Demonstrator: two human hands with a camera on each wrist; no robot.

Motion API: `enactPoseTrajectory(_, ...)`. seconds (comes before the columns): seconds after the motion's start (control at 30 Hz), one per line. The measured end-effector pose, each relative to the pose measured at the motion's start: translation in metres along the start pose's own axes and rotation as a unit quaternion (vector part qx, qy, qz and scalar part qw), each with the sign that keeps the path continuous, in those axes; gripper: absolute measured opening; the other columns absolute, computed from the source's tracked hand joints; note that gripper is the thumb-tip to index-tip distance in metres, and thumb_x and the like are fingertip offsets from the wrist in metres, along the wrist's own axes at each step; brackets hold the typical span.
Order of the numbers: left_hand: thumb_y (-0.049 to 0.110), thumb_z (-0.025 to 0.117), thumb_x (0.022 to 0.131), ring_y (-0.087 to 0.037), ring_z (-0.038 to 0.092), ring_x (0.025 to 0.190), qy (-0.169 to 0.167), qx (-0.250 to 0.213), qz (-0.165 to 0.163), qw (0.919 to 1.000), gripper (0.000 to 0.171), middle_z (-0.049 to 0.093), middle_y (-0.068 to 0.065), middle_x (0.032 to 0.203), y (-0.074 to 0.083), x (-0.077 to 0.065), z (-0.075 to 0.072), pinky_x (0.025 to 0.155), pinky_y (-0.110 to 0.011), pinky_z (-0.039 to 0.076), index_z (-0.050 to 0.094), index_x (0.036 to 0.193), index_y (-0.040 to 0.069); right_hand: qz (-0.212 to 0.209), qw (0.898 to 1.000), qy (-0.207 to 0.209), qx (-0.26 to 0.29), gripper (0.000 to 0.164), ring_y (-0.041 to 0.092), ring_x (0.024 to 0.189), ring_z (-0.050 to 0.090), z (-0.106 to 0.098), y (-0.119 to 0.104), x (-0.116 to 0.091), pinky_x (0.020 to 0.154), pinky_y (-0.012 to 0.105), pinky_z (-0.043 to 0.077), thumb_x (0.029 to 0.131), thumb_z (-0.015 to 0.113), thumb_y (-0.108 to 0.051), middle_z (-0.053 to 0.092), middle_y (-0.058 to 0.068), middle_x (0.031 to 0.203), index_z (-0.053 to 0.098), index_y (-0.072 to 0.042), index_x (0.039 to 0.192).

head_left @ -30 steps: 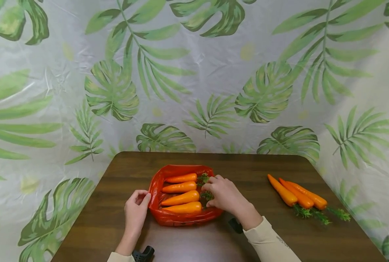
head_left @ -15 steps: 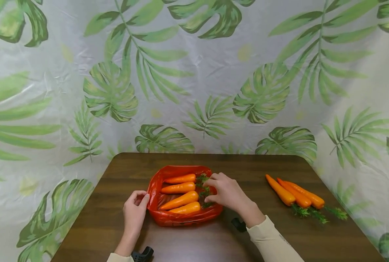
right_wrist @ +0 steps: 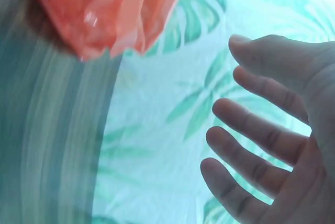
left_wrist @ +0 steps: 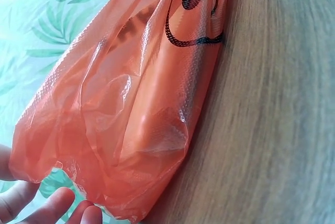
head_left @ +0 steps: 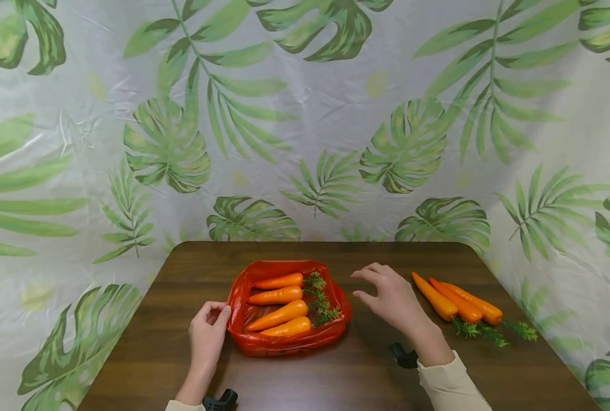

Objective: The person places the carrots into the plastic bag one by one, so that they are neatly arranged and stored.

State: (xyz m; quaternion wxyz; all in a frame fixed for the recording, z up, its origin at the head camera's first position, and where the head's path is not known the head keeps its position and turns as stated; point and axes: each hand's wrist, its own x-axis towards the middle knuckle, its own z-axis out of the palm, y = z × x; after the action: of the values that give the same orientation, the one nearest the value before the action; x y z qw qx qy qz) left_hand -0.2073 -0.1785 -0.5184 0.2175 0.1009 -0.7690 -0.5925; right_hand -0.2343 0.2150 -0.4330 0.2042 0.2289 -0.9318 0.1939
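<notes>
A red plastic bag (head_left: 289, 346) lies on the table with its mouth spread wide. Inside it several orange carrots (head_left: 276, 315) lie side by side, green tops (head_left: 325, 308) toward the right. My left hand (head_left: 207, 334) pinches the bag's left edge between thumb and fingers; the left wrist view shows the thin bag wall (left_wrist: 125, 98) stretching from the fingers. Right of the bag, my right hand (head_left: 394, 294) hovers with fingers parted and nothing in them. The right wrist view shows a gap between these fingers and the bag (right_wrist: 99, 12).
Three more carrots (head_left: 456, 302) with green tops lie close together at the table's right side, beyond my right hand. The dark wooden table (head_left: 310, 385) has rounded far corners. Behind it hangs a leaf-patterned sheet (head_left: 325, 114).
My right hand has left the carrot tops in the bag and moved right, its fingers spreading. The nearest two carrots in the bag have shifted slightly. My left hand keeps its place at the edge.
</notes>
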Motion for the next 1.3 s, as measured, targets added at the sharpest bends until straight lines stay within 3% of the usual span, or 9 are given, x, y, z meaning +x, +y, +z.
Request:
enactPoseTrajectory(0.2,0.012,0.07,0.095,-0.017,0.065,0.091,0.002,0.004,0.005,1.0,0.009,0.07,-0.014,0.102,0.0,0.001,-0.001,0.075,-0.01,0.05,0.07,0.095,0.003,0.044,0.999,0.032,0.003,0.035,0.025,0.101,0.061,-0.01,0.032,-0.023,0.082,0.047,0.053,0.085,0.082,-0.03,0.066,-0.001,0.112,0.072,-0.023,0.118)
enactPoseTrajectory(0.57,0.013,0.07,0.096,-0.015,0.065,0.092,0.0,-0.005,-0.004,1.0,0.011,0.071,-0.014,0.104,0.003,0.0,-0.003,0.076,-0.01,0.05,0.069,0.096,0.002,0.139,0.99,0.033,0.021,0.042,0.037,0.107,0.061,-0.02,0.081,-0.06,0.088,0.06,0.048,0.09,0.078,-0.03,0.064,0.011,0.12,0.067,-0.015,0.128)
enactPoseTrajectory(0.77,0.015,0.069,0.096,-0.021,0.065,0.094,-0.002,-0.006,-0.012,0.9999,0.013,0.07,-0.015,0.104,0.002,0.0,-0.003,0.077,-0.011,0.05,0.069,0.099,0.002,0.163,0.986,0.041,0.014,0.049,0.041,0.106,0.061,-0.023,0.095,-0.069,0.084,0.061,0.049,0.09,0.077,-0.033,0.064,0.015,0.121,0.065,-0.01,0.132)
enactPoseTrajectory(1.0,0.017,0.068,0.097,-0.024,0.064,0.096,0.001,0.0,-0.017,0.9999,0.014,0.069,-0.014,0.104,0.001,-0.001,-0.004,0.077,-0.01,0.05,0.069,0.1,0.003,0.182,0.983,0.034,-0.011,0.049,0.042,0.103,0.062,-0.022,0.107,-0.077,0.072,0.057,0.051,0.09,0.077,-0.033,0.063,0.017,0.122,0.065,-0.011,0.132)
enactPoseTrajectory(1.3,0.016,0.068,0.097,-0.025,0.063,0.098,-0.003,-0.003,-0.016,0.9999,0.013,0.069,-0.014,0.106,0.001,0.0,-0.001,0.078,-0.01,0.049,0.069,0.1,0.004,0.212,0.977,0.024,-0.028,0.05,0.045,0.107,0.058,-0.022,0.126,-0.086,0.071,0.06,0.049,0.088,0.079,-0.025,0.062,0.019,0.123,0.064,-0.01,0.133)
